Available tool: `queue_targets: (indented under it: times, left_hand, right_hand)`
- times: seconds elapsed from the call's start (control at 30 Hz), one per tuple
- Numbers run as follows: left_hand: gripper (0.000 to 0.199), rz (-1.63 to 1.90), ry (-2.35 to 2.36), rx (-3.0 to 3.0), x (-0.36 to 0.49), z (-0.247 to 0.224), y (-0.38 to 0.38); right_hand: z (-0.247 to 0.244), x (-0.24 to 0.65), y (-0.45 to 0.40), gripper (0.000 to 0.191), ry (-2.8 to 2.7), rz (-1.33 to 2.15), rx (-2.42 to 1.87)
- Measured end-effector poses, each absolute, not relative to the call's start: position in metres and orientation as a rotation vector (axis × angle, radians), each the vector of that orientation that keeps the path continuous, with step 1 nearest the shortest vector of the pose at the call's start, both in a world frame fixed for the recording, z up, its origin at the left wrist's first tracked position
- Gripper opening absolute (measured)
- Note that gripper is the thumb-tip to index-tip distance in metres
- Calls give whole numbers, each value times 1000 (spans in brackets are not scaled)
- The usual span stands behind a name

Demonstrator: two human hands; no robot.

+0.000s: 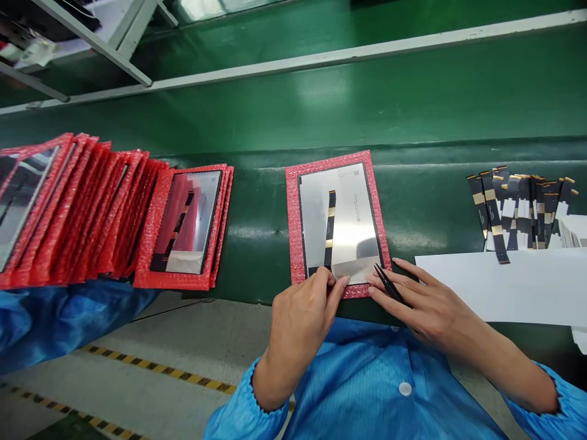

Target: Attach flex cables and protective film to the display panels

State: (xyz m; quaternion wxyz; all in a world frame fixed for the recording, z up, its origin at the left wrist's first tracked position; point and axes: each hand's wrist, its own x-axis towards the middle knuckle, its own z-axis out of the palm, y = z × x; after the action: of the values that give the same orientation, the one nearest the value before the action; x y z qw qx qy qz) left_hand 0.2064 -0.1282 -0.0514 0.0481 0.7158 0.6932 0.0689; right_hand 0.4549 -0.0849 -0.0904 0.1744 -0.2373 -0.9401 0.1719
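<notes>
In front of me a display panel [316, 208], silver side up, lies on a red bubble-wrap sheet [296, 244]. A black-and-gold flex cable [329, 226] runs lengthwise over the panel. A pale strip [355, 269] covers part of its lower edge. My left hand [305, 321] is closed in a pinch at the panel's lower edge, close to the flex cable's lower end. What lies between its fingertips is hidden. My right hand [428, 305] holds black tweezers [389, 284], tips pointing up-left, while its fingertips rest at the panel's lower right corner.
At left stand many red bubble-wrap sheets [101, 214] with panels, the nearest bearing a panel [188, 220] with a flex cable. Loose flex cables [523, 208] lie at right behind a white sheet [499, 287]. A blue sleeve [68, 318] shows at left. A metal rail [321, 62] crosses behind.
</notes>
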Motion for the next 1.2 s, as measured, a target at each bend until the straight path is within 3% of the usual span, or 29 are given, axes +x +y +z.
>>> queue_targets:
  times: [0.37, 0.47, 0.57, 0.73, 1.2]
  left_hand:
    - [47, 136, 2386, 2240, 182, -50, -126]
    - [36, 320, 2377, 2237, 178, -51, -133]
    - [20, 546, 2083, 2472, 188, -57, -143]
    - [50, 384, 1748, 2759, 199, -76, -155]
    - [51, 517, 1846, 2585, 173, -85, -167]
  right_hand:
    - [-92, 455, -85, 53, -2750, 289, -620]
    - [-93, 455, -85, 51, -2751, 262, -618]
    - [-94, 455, -85, 52, -2766, 255, -615]
    - [-92, 455, -85, 59, -2731, 325, -611]
    - [-94, 457, -85, 63, -2733, 308, -628]
